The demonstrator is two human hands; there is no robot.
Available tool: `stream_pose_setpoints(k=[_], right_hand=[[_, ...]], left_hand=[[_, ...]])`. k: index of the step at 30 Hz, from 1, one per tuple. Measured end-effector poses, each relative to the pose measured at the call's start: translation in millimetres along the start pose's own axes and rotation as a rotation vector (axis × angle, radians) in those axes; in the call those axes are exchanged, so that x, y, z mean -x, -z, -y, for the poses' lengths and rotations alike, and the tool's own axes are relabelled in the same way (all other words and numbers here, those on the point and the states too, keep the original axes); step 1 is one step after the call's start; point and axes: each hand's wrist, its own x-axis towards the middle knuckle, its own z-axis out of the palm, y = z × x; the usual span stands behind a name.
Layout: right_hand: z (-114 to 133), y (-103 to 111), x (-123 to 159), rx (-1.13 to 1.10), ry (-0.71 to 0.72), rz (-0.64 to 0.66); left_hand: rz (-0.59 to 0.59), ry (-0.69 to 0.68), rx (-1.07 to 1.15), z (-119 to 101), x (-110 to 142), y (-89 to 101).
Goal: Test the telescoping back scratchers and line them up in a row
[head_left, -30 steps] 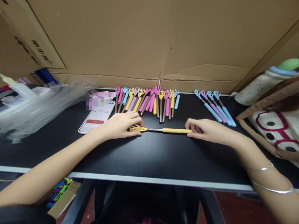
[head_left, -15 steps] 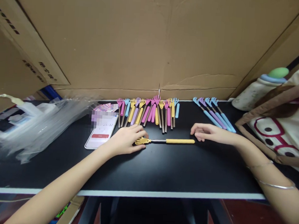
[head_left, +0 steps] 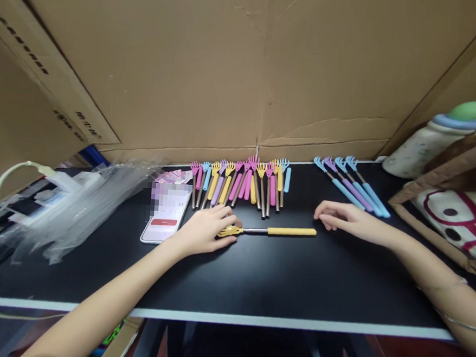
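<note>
Left hand (head_left: pixel 208 228) first: we see thumb and fingers closed round head of yellow scratcher (head_left: pixel 291 232), which lies across black table (head_left: pixel 275 282), handle pointing right. Right hand (head_left: pixel 343 217) we find just beyond handle tip, apart from it, fingers loosely curled, narrow gap to thumb, nothing held. Behind, we get row of colourful scratchers (head_left: pixel 248 186); to right, four blue and purple scratchers (head_left: pixel 357 195). Phone (head_left: pixel 156 235) near left wrist, plastic bags (head_left: pixel 84 211) farther left. Far right, bottle (head_left: pixel 422 143).

The black table (head_left: pixel 279 285) bears colourful back scratchers (head_left: pixel 248 184), a phone (head_left: pixel 164 230) and clear plastic sleeves (head_left: pixel 93 206).
</note>
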Motion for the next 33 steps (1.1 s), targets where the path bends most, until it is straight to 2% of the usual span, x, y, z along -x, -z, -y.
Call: stream_pose_setpoints(k=[8, 11, 18, 33], right_hand=[[18.4, -18.1, 3.9, 0.484, 0.027, -0.056], [26.5, -24.6, 8.0, 0.604, 0.026, -0.078], [37.7, -29.5, 10.0, 0.626, 0.010, -0.054], [25.2, -17.6, -0.2, 0.588, 0.055, -0.040]], left_hand=[[-0.006, 0.019, 0.044, 0.1, 3.7, -0.9], [-0.016, 0.024, 0.064, -0.2, 5.7, -1.8], [-0.017, 0.016, 0.072, 2.7, 7.9, -3.9], [-0.075, -0.018, -0.046, 1.7, 5.9, -1.5]])
